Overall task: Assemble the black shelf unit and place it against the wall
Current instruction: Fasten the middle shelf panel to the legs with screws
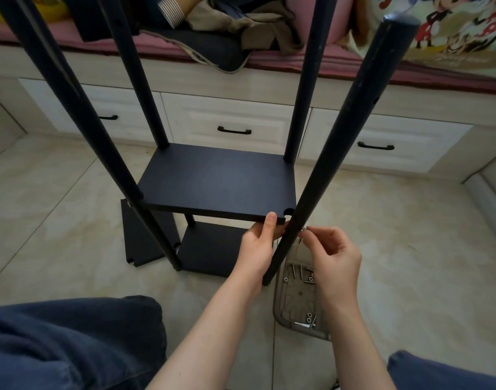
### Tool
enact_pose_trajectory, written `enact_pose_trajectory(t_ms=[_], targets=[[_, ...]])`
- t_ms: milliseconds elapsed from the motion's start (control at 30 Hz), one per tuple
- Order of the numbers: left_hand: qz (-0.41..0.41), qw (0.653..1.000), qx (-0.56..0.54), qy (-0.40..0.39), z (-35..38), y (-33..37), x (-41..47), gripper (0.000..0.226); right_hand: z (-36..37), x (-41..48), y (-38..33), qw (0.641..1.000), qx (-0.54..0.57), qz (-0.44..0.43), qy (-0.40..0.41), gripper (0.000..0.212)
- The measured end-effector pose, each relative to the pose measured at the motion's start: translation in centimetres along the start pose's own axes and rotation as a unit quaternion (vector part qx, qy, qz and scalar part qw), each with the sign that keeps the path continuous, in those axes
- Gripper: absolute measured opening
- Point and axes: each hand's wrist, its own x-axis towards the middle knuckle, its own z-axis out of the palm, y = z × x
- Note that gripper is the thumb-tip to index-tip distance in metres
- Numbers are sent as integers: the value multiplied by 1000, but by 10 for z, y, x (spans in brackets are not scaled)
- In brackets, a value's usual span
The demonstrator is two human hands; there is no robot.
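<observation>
Landmark: I place everything against the raised shelf board [215, 181] of the black shelf unit [168, 170], which stands on the floor in front of me.
Left hand: my left hand [258, 243] grips the shelf board's near edge by its right corner, thumb on top. The other fingers are curled out of sight beneath.
Right hand: my right hand [334, 254], just right of that corner, pinches a small silver fastener [303, 229] against the front right pole [334, 142].
Hard to make out: I cannot tell whether the fastener has entered the pole. It is tiny and partly covered by my fingertips.
Corner: the board's corner notch [289, 211] shows open just beside the front right pole.
Cut off: three of the poles run out of the top of the view, so their ends are unseen.
Below: a lower board [210, 254] sits under the shelf board, partly hidden by my left wrist.
Left of it: a spare board [145, 235] lies flat, crossed by the front left pole [80, 114].
Hardware: a grey tray [283, 308] of screws lies nearer me than the shelf board, half covered by my right forearm.
Surface: beige floor tiles [58, 206], glossy.
Room: beyond the shelf board are white drawers [232, 128] with black handles, beneath a pink-covered bed [339, 66] with piled clothes [241, 23] and a cartoon pillow [452, 29].
Foreground: my knees in blue jeans [72, 339] are cut by the lower edge.
</observation>
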Motion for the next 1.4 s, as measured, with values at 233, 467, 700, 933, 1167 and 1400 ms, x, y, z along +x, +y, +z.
enact_pose_trajectory(t_ms=[233,467,700,933,1167,1400], targets=[[0,1000,-8,-1,-1,1,-2,35,2,-2,-1,1000,5,7,9,12],[-6,1000,-9,-3,-2,1,-4,33,0,2,-4,994,68,84,-20,7],[-2,1000,-4,-6,-4,0,-3,34,-5,7,-6,997,-11,74,-28,12],[9,999,45,-4,-8,-1,2,46,-17,15,-16,989,-36,59,-128,14],[10,997,79,-10,-22,1,-1,51,-19,10,-15,977,-54,54,-198,21],[-6,995,100,-28,-39,6,-5,39,-12,8,-13,968,-113,-31,-221,36]])
